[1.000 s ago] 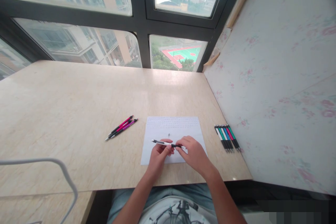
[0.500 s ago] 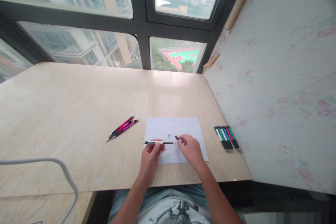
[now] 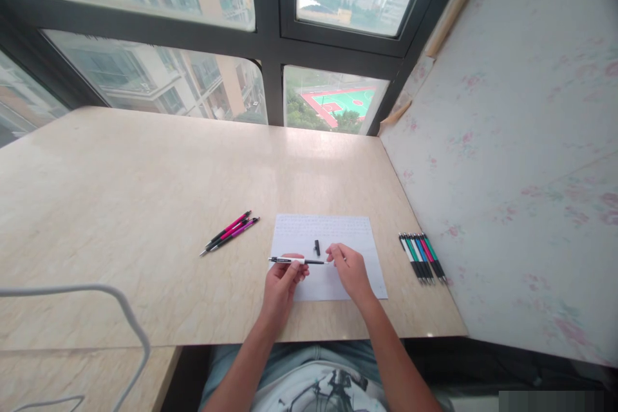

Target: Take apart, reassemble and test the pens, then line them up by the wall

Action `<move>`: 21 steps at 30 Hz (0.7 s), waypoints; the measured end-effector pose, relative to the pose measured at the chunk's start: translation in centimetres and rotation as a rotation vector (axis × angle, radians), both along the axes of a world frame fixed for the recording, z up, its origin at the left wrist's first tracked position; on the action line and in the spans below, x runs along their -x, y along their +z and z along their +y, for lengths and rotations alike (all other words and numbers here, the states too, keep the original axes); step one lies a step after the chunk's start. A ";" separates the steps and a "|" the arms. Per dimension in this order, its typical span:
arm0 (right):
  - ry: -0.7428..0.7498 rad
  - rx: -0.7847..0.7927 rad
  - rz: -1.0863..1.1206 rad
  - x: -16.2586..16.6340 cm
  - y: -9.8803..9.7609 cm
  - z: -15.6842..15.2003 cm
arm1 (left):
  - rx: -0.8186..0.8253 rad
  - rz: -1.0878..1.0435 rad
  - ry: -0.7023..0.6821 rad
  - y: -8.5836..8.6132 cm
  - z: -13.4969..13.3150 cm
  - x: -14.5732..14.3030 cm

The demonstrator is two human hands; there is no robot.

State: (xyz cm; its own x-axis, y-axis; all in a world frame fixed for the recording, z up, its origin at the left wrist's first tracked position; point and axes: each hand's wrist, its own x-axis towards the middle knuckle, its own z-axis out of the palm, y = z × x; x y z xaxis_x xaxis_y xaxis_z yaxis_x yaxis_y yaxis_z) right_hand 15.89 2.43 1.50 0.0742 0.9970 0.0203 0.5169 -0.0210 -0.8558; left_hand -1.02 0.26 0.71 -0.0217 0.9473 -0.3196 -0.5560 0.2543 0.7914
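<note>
A pale marble-patterned bench point(image 3: 145, 206) fills a window corner, with a flowered wall to the right. The left hand point(image 3: 284, 280) makes a closed grip on a white-and-black pen point(image 3: 294, 261), held level above a sheet of paper point(image 3: 360, 235). The right hand point(image 3: 350, 267) pinches at the pen's thin right end. A small black part point(image 3: 317, 247) lies on the paper just beyond both grips. Pink pens point(image 3: 232, 232) lie to the left, a row of pens point(image 3: 422, 257) to the right near the bench's edge. Bare bench stretches far and left.
</note>
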 end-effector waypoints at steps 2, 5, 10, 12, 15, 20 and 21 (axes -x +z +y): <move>0.074 0.056 0.121 -0.2 0.5 -0.7 | -0.011 0.008 -0.014 -0.1 -0.1 0.0; 0.184 0.112 0.223 -0.1 0.9 -1.5 | -0.041 0.044 -0.036 -0.1 -0.2 0.0; 0.213 0.125 0.240 0.0 1.2 -2.1 | -0.067 0.108 -0.075 0.1 -0.4 -0.1; 0.209 0.090 0.229 -0.1 1.3 -2.3 | -0.060 0.111 -0.083 0.3 -0.5 -0.3; 0.200 0.017 0.209 -0.5 1.6 -2.5 | -0.047 0.083 -0.100 0.7 -0.6 -0.6; 0.232 -0.087 0.163 -1.3 2.1 -2.9 | -0.028 0.062 -0.125 1.0 -0.9 -1.2; 0.238 -0.101 0.151 -1.4 2.2 -2.9 | -0.026 0.062 -0.127 1.0 -0.9 -1.3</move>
